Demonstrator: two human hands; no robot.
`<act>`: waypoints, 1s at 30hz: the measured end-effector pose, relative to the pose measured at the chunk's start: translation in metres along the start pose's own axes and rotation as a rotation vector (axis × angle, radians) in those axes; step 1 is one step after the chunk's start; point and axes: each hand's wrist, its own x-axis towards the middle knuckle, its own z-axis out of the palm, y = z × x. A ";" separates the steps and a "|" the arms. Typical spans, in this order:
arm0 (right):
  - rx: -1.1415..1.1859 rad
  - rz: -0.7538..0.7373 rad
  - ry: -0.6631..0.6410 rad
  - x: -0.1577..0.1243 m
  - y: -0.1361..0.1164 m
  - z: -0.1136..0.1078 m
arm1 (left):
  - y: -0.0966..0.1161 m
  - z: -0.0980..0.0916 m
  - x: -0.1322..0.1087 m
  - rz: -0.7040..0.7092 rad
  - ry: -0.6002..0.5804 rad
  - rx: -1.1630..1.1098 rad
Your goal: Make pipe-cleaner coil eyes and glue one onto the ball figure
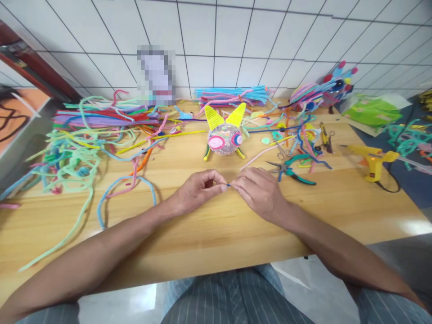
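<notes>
My left hand (204, 188) and my right hand (258, 188) meet above the wooden table, fingertips pinched on a short piece of dark blue pipe cleaner (228, 185). Most of that piece is hidden by the fingers. Just behind them stands a clear ball figure (227, 140) with yellow pipe cleaner ears, pink and blue round eyes and small dark green and yellow legs. Right of my right hand lie pliers (292, 170) with green and black handles. A pink pipe cleaner (261, 154) lies slantwise behind my right hand.
A yellow glue gun (373, 161) rests at the right, its cable trailing. Tangled pipe cleaners (72, 155) cover the left side. Bundles of pipe cleaners (232, 96) lie along the tiled wall, and a second decorated figure (337, 85) is at the back right. A green packet (371, 110) lies near it.
</notes>
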 end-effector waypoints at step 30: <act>0.412 0.386 0.123 0.000 -0.022 0.010 | -0.003 0.033 -0.010 -0.010 0.135 -0.440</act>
